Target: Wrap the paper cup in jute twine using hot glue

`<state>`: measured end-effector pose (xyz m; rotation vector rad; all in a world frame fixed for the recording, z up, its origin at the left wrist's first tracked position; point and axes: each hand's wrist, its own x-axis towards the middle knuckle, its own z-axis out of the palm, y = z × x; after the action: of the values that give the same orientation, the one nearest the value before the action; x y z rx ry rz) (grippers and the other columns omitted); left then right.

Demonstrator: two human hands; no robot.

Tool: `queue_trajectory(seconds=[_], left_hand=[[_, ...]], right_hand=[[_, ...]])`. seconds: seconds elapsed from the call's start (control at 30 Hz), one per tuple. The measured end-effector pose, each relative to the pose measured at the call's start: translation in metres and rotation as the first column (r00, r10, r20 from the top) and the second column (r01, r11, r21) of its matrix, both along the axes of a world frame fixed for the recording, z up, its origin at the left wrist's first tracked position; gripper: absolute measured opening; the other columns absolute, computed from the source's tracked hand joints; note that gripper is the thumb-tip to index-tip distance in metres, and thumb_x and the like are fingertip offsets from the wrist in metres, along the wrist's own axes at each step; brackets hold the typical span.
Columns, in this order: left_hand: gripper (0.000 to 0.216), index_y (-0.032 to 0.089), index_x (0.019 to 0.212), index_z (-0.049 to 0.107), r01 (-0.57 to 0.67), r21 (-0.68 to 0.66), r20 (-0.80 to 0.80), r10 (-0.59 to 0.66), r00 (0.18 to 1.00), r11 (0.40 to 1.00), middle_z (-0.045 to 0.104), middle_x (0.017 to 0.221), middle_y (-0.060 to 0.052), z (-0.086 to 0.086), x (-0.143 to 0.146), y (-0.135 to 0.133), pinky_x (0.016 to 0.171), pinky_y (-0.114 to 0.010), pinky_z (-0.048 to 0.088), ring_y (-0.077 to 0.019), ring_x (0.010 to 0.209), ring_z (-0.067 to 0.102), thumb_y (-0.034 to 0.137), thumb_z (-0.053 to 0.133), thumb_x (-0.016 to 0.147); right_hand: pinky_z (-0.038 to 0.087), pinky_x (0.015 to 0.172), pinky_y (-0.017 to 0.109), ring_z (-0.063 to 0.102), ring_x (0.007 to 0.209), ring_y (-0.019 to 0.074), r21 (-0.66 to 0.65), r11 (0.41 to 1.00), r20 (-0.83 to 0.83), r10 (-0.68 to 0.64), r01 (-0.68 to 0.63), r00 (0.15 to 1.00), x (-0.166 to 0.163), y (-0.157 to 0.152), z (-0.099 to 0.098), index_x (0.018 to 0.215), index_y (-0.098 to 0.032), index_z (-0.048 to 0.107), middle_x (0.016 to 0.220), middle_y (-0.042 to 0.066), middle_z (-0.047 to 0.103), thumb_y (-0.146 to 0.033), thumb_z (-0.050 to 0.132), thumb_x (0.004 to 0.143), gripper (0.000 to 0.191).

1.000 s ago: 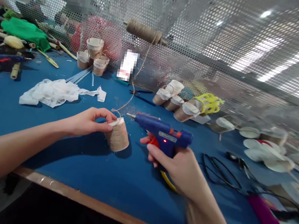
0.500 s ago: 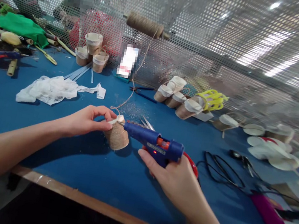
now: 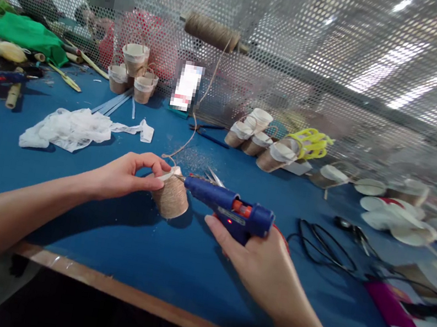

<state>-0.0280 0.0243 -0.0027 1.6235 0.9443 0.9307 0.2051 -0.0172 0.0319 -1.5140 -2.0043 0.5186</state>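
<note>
My left hand (image 3: 136,175) pinches the rim of a small twine-wrapped cup (image 3: 172,198), which is tilted over the blue table. In my right hand (image 3: 256,259) is a blue glue gun (image 3: 232,207) with a red light lit on its side. The nozzle tip points left, right by the cup's pale rim; whether it touches cannot be made out. A strand of twine (image 3: 195,132) runs from the cup up to a spool (image 3: 211,32) on the mesh panel. Scissors (image 3: 215,177) lie behind the glue gun, partly hidden by it.
Crumpled white fabric (image 3: 68,130) lies at left. Finished-looking small baskets (image 3: 135,60) stand stacked at the back, with more baskets (image 3: 274,156) to the right. Pliers (image 3: 212,137) rest near the mesh. A black cable (image 3: 321,248) and a purple power strip (image 3: 390,315) are at right.
The glue gun has drawn back slightly to the right, its nozzle a little farther from the cup's rim. My left hand keeps its pinch on the cup.
</note>
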Motion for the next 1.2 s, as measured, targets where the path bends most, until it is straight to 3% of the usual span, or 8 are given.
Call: queue_trajectory(seconds=[0.2, 0.37, 0.57, 0.8, 1.2], left_hand=[[0.013, 0.015, 0.068, 0.054, 0.007, -0.008, -0.028, -0.008, 1.000, 1.000, 0.056, 0.112, -0.010, 0.004, 0.000, -0.002, 0.100, -0.045, 0.029, -0.0242, 0.113, 0.048, 0.024, 0.059, 0.075], [0.016, 0.015, 0.067, 0.053, 0.023, 0.002, -0.042, -0.023, 0.999, 1.000, 0.055, 0.115, -0.010, 0.008, 0.001, -0.003, 0.100, -0.044, 0.029, -0.0247, 0.115, 0.048, 0.027, 0.059, 0.076], [0.015, 0.016, 0.068, 0.051, 0.043, 0.007, 0.001, -0.043, 0.999, 0.999, 0.057, 0.114, -0.009, 0.004, 0.000, -0.002, 0.099, -0.043, 0.030, -0.0235, 0.115, 0.047, 0.025, 0.057, 0.078], [0.014, 0.015, 0.072, 0.052, 0.062, 0.013, 0.013, -0.062, 0.998, 0.998, 0.056, 0.114, -0.009, 0.000, 0.000, 0.001, 0.098, -0.043, 0.031, -0.0246, 0.114, 0.047, 0.025, 0.057, 0.079], [0.013, 0.015, 0.071, 0.051, 0.067, 0.028, 0.005, -0.068, 0.998, 0.997, 0.055, 0.115, -0.010, 0.000, -0.002, 0.000, 0.098, -0.043, 0.031, -0.0231, 0.113, 0.048, 0.023, 0.055, 0.080]], right_hand=[[0.039, 0.037, 0.025, 0.045, 0.038, 0.0118, -0.067, 0.998, 0.012, -0.001, 0.001, 1.000, 0.000, -0.002, -0.002, 0.064, -0.020, 0.056, 0.043, -0.004, 0.049, -0.042, 0.058, 0.074, 0.024], [0.038, 0.038, 0.026, 0.044, 0.035, 0.0115, -0.047, 0.999, -0.006, -0.014, 0.014, 1.000, 0.000, -0.001, 0.003, 0.060, -0.023, 0.052, 0.039, -0.005, 0.048, -0.040, 0.060, 0.074, 0.024], [0.038, 0.039, 0.026, 0.044, 0.035, 0.0114, -0.027, 1.000, -0.025, 0.003, -0.004, 1.000, -0.001, 0.000, 0.005, 0.056, -0.024, 0.049, 0.037, -0.006, 0.047, -0.037, 0.061, 0.074, 0.026], [0.037, 0.036, 0.023, 0.042, 0.035, 0.0101, -0.131, 0.990, -0.009, -0.054, 0.053, 0.998, -0.003, -0.003, 0.003, 0.063, -0.020, 0.055, 0.039, -0.007, 0.045, -0.038, 0.059, 0.072, 0.021], [0.036, 0.037, 0.023, 0.043, 0.036, 0.0101, -0.110, 0.993, -0.022, -0.040, 0.037, 0.999, -0.005, -0.003, 0.006, 0.060, -0.021, 0.053, 0.038, -0.007, 0.045, -0.037, 0.059, 0.074, 0.022]])
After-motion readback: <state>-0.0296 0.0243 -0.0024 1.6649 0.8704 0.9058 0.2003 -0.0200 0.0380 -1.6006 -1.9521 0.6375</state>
